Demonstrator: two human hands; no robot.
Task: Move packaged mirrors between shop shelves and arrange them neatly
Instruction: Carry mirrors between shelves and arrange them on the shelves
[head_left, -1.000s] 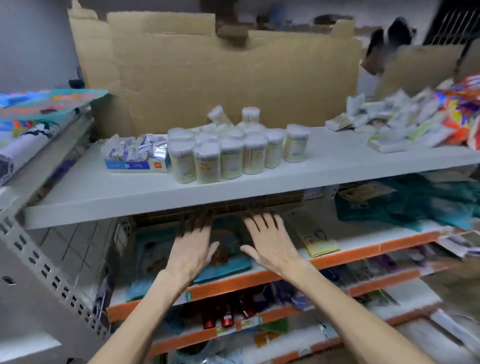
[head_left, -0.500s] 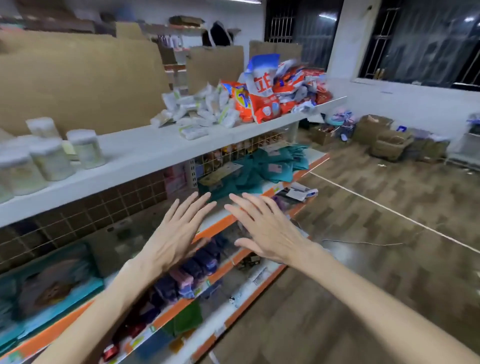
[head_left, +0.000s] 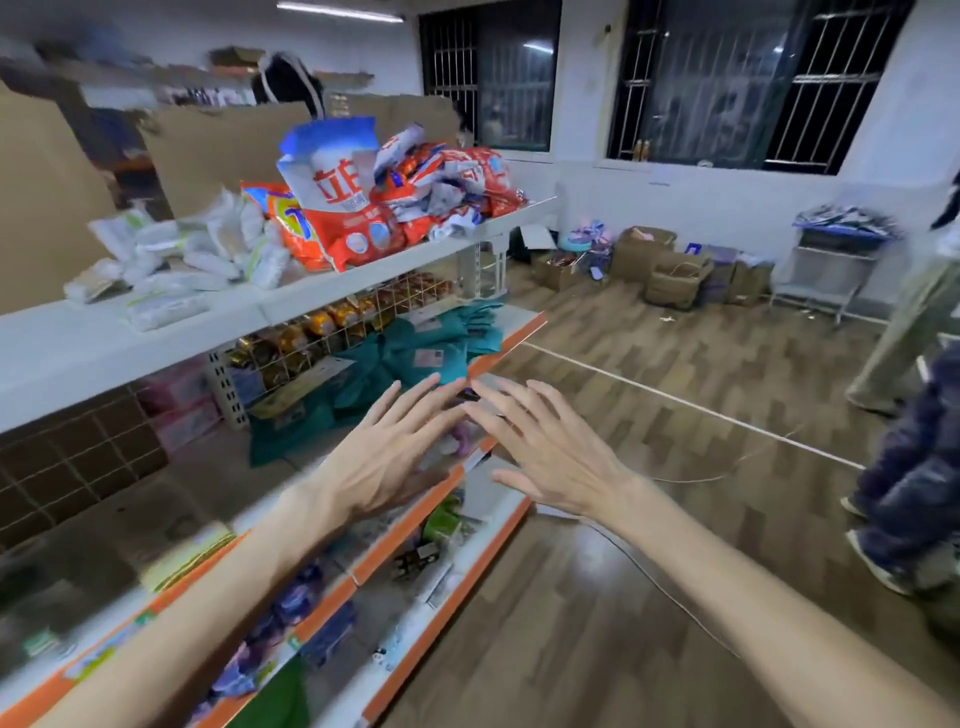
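Hands are hovering empty and spread, left hand (head_left: 384, 460) beside right hand (head_left: 553, 457); probably searching shelves (head_left: 156, 358); next, gripping a mirror pack.

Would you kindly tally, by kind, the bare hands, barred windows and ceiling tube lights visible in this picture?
Bare hands: 2, the left hand and the right hand, both open and holding nothing
Dark barred windows: 2, the second further right
White ceiling tube light: 1
Total: 5
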